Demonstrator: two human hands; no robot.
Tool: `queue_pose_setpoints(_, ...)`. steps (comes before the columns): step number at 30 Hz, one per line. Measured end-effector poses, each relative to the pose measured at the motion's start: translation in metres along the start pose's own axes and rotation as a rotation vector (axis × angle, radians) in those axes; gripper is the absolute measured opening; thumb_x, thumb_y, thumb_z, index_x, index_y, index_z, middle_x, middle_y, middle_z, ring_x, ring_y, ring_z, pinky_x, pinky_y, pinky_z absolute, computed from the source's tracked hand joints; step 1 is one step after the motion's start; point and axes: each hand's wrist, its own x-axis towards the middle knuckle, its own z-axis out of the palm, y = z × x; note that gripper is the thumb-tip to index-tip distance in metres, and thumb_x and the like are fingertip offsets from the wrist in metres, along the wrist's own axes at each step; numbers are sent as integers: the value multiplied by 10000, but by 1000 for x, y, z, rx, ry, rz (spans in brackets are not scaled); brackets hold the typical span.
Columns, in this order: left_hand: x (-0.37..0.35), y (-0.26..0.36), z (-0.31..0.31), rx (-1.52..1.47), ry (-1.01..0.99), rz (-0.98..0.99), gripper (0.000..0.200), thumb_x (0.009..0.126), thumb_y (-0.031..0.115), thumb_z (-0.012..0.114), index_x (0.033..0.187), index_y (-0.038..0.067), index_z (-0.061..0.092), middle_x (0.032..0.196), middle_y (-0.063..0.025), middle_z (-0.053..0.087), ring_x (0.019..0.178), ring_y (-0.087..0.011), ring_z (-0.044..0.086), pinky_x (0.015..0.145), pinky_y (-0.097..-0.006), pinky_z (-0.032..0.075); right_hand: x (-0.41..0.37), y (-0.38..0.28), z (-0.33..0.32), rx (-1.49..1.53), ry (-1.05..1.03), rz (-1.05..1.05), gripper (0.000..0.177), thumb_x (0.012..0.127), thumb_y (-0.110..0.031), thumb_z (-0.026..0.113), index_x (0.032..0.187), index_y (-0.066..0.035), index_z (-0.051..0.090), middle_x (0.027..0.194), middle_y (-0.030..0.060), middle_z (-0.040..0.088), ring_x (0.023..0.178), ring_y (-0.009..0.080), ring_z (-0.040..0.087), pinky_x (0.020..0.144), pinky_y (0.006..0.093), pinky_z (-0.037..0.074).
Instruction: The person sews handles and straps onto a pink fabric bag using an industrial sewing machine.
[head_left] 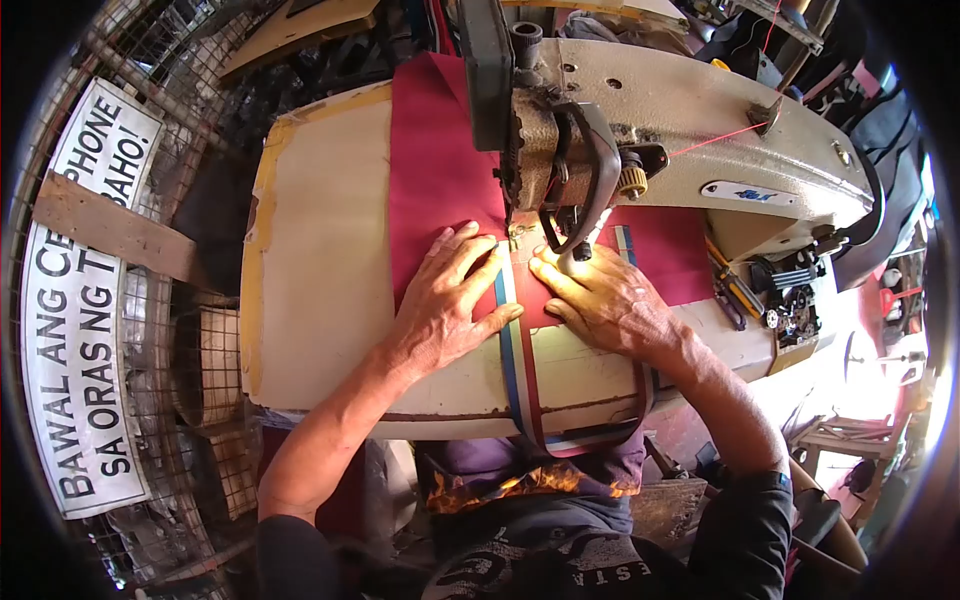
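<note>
Red fabric point(435, 150) lies across the sewing machine's bed, under the needle area point(520, 235). A striped blue, white and red ribbon point(516, 370) runs from the needle down over the front edge and loops back up on the right. My left hand point(450, 295) rests on the fabric left of the ribbon, fingers spread, with the thumb tip on the ribbon. To the right of the ribbon, my right hand point(605, 295) lies flat on the fabric, its fingertips close to the presser foot. Part of the fabric is hidden under both hands.
The sewing machine point(700, 130) arches over the work, with red thread on top. Orange-handled cutters point(738, 290) and metal parts point(795, 295) lie on the right. A wire grid with a lettered sign point(85, 300) stands at the left. The table's front edge point(400, 420) is near my body.
</note>
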Motion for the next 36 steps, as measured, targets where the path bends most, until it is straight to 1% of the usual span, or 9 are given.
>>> queue_pose_setpoints(13, 7, -7, 2, 4, -19, -16, 612, 850, 358, 782, 1300, -18, 608, 1301, -200, 576, 1325, -416, 504, 1183, -539, 358, 11, 12, -12, -80, -8, -31, 392, 841, -373, 722, 1053, -53, 639, 1065, 133, 617, 1069, 325, 565, 1021, 464, 439)
queue_pose_setpoints(18, 13, -17, -3, -12, -47, -10, 635, 864, 361, 764, 1341, -13, 576, 1356, -213, 545, 1360, -409, 471, 1201, -531, 328, -8, -11, -56, -55, -117, 91, 545, 821, -425, 765, 1233, -80, 667, 1348, 111, 600, 1366, 348, 474, 1194, 513, 326)
queue_pose_setpoints(21, 10, -19, -2, -7, -64, -23, 661, 879, 385, 744, 1366, -20, 553, 1417, -208, 516, 1382, -401, 451, 1215, -526, 306, -53, -15, -117, -46, 14, 195, 674, 818, -376, 772, 1360, -13, 604, 1407, 167, 585, 1323, 362, 552, 1101, 516, 452)
queue_pose_setpoints(24, 11, -24, -3, 6, -106, 9, 701, 911, 421, 704, 1414, -31, 518, 1496, -187, 487, 1418, -393, 424, 1226, -525, 282, -125, 37, -169, -26, 578, 431, 528, 1106, -395, 368, 1313, 22, 618, 1285, 157, 645, 1239, 265, 600, 1094, 429, 460)
queue_pose_setpoints(26, 11, -27, -1, 27, -101, 6, 712, 915, 423, 702, 1431, -28, 510, 1502, -186, 492, 1437, -390, 406, 1226, -526, 279, -87, 77, -252, -357, 621, 697, 398, 1098, -276, 453, 1289, 21, 636, 1272, 131, 663, 1223, 242, 607, 1083, 367, 443)
queue_pose_setpoints(27, 12, -29, -2, 39, -104, 10, 717, 917, 424, 701, 1440, -27, 506, 1505, -185, 495, 1446, -388, 398, 1226, -527, 277, -90, 118, -275, -561, 534, 559, 299, 1072, -189, 506, 1251, -26, 682, 1240, 106, 686, 1146, 218, 647, 997, 347, 483)
queue_pose_setpoints(30, 13, -29, -5, 25, -118, 7, 710, 922, 433, 696, 1435, -24, 518, 1507, -180, 503, 1462, -381, 381, 1225, -530, 274, -103, 231, -306, -686, 337, 751, 392, 1052, -361, 521, 1210, -60, 717, 1224, 156, 695, 1134, 339, 667, 980, 408, 497)
queue_pose_setpoints(33, 13, -30, -4, 27, -118, 15, 697, 927, 437, 691, 1427, -20, 526, 1507, -176, 503, 1461, -378, 382, 1226, -530, 274, -83, 229, -305, -541, 151, 1037, 473, 1026, -456, 525, 1153, -56, 742, 1150, 170, 726, 1098, 371, 678, 973, 417, 493)
queue_pose_setpoints(36, 14, -30, -4, 23, -122, 20, 687, 931, 442, 685, 1421, -14, 530, 1508, -173, 500, 1458, -379, 384, 1225, -530, 277, -79, 223, -304, -504, 176, 976, 541, 1008, -507, 533, 1114, -21, 745, 1049, 213, 740, 1037, 379, 697, 946, 413, 500)
